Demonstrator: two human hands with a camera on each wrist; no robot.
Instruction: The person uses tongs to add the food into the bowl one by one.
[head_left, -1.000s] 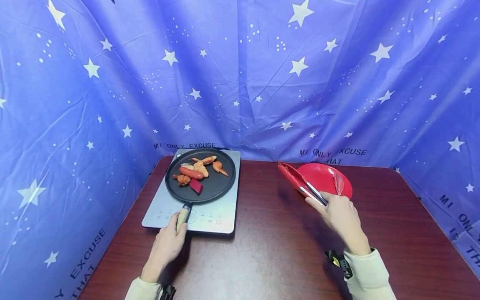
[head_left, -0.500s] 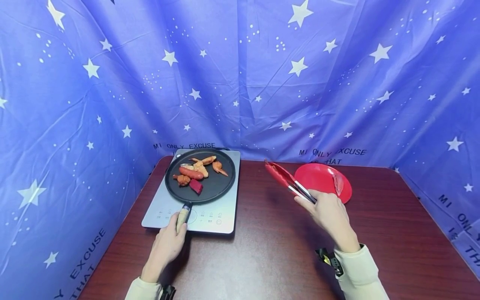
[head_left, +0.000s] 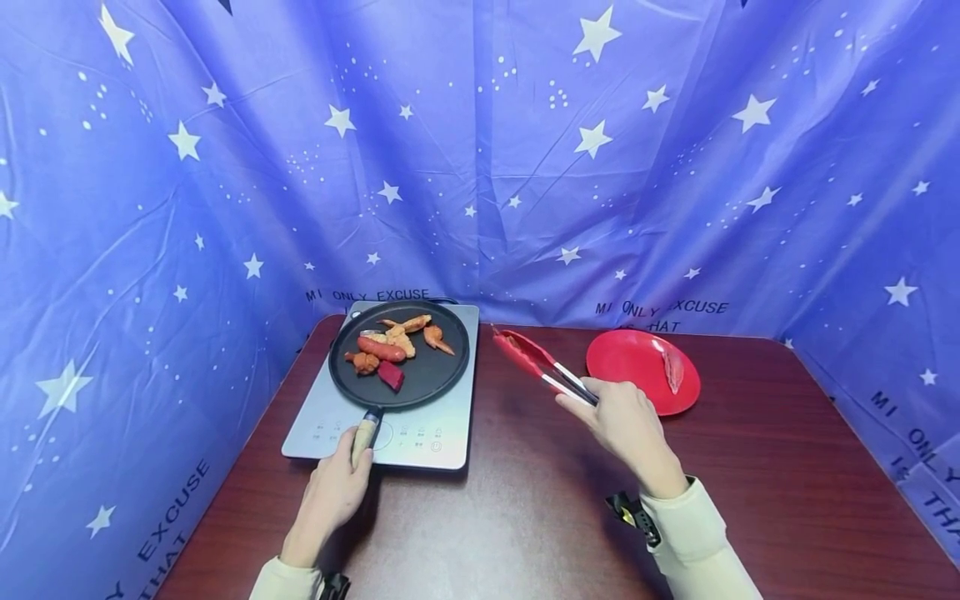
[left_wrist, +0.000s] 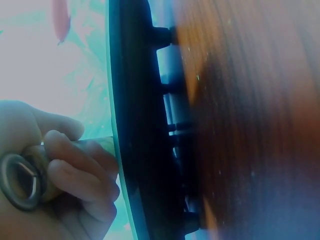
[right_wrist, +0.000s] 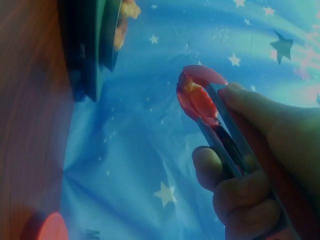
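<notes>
In the head view my left hand [head_left: 341, 479] grips the handle [head_left: 365, 437] of a black frying pan [head_left: 438, 387]. The left wrist view shows its fingers curled round that handle, near the metal ring at its end. My right hand [head_left: 624, 423] holds red-tipped tongs [head_left: 522, 354] above the table, between pan and plate. A small orange-brown food piece [right_wrist: 189, 86] is pinched between the tong tips, mostly hidden by them. In the pan lie a sausage [head_left: 381, 347], a dark red chunk [head_left: 391, 375], a chicken wing [head_left: 437, 339] and several fried pieces.
Beneath the pan is a silver induction cooktop [head_left: 442, 429] on the brown table [head_left: 517, 517]. A red plate [head_left: 626, 367] at the back right carries one pinkish meat slice [head_left: 672, 369]. Blue star-patterned curtains [head_left: 480, 167] enclose the back and sides.
My right hand has moved left with the tongs, away from over the red plate towards the pan. The left hand and pan have stayed put.
</notes>
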